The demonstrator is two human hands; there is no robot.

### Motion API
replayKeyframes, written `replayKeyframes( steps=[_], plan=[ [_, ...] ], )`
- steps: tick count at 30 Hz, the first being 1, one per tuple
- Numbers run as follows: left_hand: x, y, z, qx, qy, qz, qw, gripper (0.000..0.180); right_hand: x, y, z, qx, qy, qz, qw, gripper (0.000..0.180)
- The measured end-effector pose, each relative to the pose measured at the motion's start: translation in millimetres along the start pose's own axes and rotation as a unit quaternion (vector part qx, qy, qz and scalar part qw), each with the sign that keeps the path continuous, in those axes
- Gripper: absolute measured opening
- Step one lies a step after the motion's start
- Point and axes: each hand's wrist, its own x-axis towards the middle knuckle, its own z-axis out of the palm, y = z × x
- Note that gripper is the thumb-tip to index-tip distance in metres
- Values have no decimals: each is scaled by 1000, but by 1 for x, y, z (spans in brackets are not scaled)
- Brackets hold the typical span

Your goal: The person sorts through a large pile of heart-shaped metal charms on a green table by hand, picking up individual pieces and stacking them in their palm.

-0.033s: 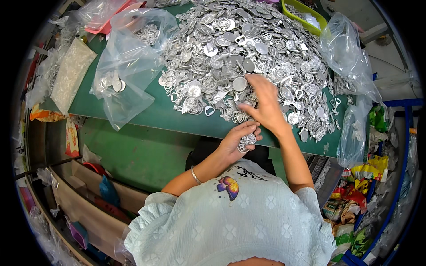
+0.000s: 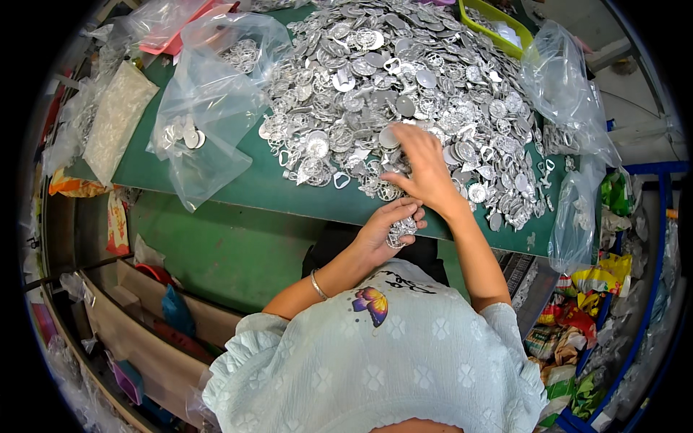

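A large heap of silver metal pieces [image 2: 339, 108] spreads over the green table, with flat round discs and openwork pendants among them. Just off the table's near edge, my left hand [image 2: 386, 232] is closed around several silver openwork metal pieces [image 2: 399, 231]. My right hand [image 2: 426, 169] is over the near side of the heap, its thumb and fingers apart. Its fingertips reach a plain round disc [image 2: 388, 138], partly covering it; whether they touch it I cannot tell. The right wrist is close to the left fingertips.
A clear plastic bag [image 2: 209, 108] with some metal pieces lies left of the heap, beside a packed clear bag [image 2: 119, 123]. A yellow-green basket [image 2: 523, 40] and a pink tray [image 2: 173, 45] stand at the back. More clear bags [image 2: 570, 79] hang over the right edge.
My right hand has shifted slightly left, and its fingertips now cover part of the round disc. My left hand stays where it was with its pieces.
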Motion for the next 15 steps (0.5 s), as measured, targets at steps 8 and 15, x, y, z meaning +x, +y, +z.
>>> replayKeyframes(
  steps=[8, 15],
  plan=[
    [-10, 8, -2, 5, 22, 42, 999, 19, -7, 12, 9, -58, -10, -20, 998, 41],
    [-24, 18, -14, -32, 13, 71, 997, 20, -6, 11, 6, -53, 101, 67, 991, 17]
  ],
)
